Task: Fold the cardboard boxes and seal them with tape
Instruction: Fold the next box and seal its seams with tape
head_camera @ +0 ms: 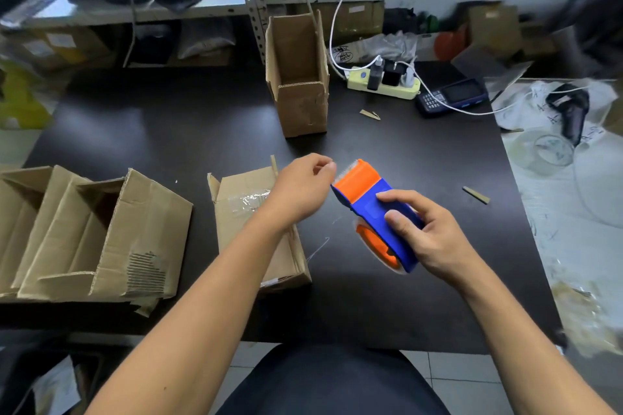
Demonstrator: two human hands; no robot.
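My right hand point(424, 229) grips a blue and orange tape dispenser point(374, 209) above the black table point(387, 307), its serrated end pointing up and left. My left hand point(303, 185) has its fingertips pinched together right at that cutter end; clear tape between them cannot be made out. Under my left wrist lies a small cardboard box point(249, 209) with clear tape across its top. A tall narrow open box point(298, 77) stands upright at the table's far middle. Larger open, partly folded boxes point(91, 232) lie at the left.
A power strip point(384, 84) with plugs and white cables sits behind the tall box, a dark handset point(451, 96) beside it. Cardboard scraps point(475, 194) lie on the table. Clear tape rolls point(546, 152) and plastic bags fill the right side. Shelving stands behind.
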